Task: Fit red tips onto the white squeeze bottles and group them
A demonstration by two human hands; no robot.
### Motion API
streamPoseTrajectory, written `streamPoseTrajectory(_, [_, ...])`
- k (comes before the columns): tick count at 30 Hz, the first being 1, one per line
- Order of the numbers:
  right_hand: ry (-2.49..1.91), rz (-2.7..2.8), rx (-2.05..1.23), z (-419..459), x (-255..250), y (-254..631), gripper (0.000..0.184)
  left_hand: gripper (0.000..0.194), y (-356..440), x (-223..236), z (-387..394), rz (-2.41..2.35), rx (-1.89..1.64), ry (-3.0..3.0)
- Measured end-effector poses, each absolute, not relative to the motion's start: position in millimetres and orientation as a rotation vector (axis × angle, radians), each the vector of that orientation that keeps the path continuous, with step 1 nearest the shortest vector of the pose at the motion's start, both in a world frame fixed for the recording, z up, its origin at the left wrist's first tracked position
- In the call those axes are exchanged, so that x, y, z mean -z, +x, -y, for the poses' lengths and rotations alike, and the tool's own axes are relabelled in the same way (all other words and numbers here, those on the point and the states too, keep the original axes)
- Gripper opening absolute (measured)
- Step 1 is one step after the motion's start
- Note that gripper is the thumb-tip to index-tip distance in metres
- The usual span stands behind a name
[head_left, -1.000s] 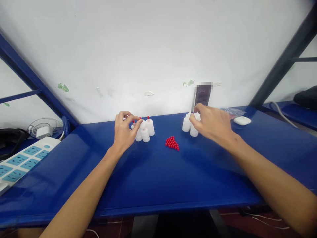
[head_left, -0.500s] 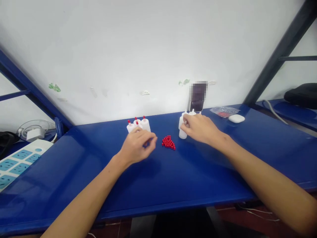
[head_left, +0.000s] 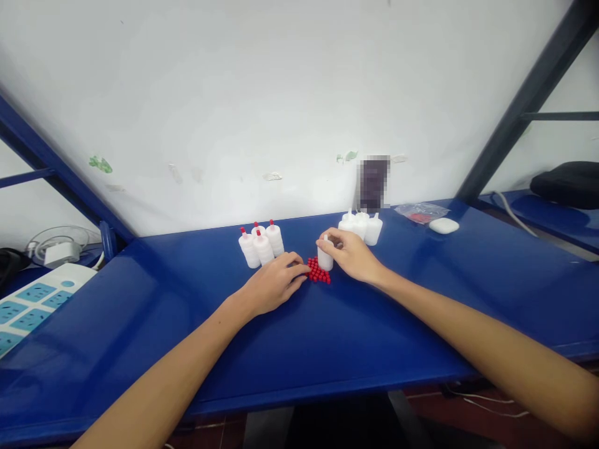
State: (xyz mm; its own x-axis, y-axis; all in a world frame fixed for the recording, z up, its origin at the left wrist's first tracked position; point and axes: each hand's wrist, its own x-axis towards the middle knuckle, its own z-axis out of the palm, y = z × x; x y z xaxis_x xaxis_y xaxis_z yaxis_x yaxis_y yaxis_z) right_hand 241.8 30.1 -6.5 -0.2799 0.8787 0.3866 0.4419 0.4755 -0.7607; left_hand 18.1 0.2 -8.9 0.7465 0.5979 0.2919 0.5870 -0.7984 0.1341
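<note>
A pile of small red caps (head_left: 320,274) lies mid-table on the blue table (head_left: 327,337). My right hand (head_left: 352,254) is closed round a small white uncapped bottle (head_left: 324,257), held upright just behind the pile. My left hand (head_left: 275,284) rests on the table with its fingertips pinched at the pile's left edge; whether a cap is between them is hidden. Several white bottles with red caps (head_left: 260,244) stand to the left. A group of uncapped white bottles (head_left: 362,226) stands behind my right hand.
A phone (head_left: 372,183) leans against the white wall. A clear bag with red bits (head_left: 419,213) and a white earbud case (head_left: 443,225) lie at the back right. A power strip (head_left: 28,305) sits at the left edge. A black object (head_left: 566,183) is far right.
My left hand left the capped bottles and moved right to the red pile. My right hand took one bottle from the uncapped group and brought it left to the pile.
</note>
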Motion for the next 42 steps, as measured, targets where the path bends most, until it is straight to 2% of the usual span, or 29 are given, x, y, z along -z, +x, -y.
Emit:
streamPoseTrajectory(11, [-1.014,1.755,-0.848,-31.1,10.7,238.7,0.023,0.025,18.9,9.0,-0.8,-0.952,-0.55,2.903])
streamPoseTrajectory(16, [-1.101,1.876,-0.65,-26.3,10.8,235.4,0.017,0.027,17.6,11.6,-2.3,-0.955,-0.529,2.888])
streamPoseTrajectory(23, [-1.036,1.856,-0.739,-21.2,7.9,233.2,0.028,0.018,16.5,13.8,-3.7,-0.939,-0.579,2.763])
streamPoseTrajectory(29, [-1.04,1.755,-0.535,-12.3,3.5,236.3,0.035,0.01,16.8,13.8,-4.8,-0.914,-0.655,2.662])
streamPoseTrajectory(37, [-0.976,2.126,-0.431,-7.4,-0.5,240.2,0.03,0.006,15.9,7.3,-2.5,-0.907,-0.634,2.543])
streamPoseTrajectory(39, [-0.97,2.196,-0.395,-4.7,-2.4,239.3,0.027,0.006,17.0,4.8,-0.2,-0.886,-0.717,2.531])
streamPoseTrajectory(42, [-0.981,2.283,-0.369,1.6,-5.2,237.3,0.024,0.006,21.9,-1.1,7.0,-0.862,-1.024,2.47])
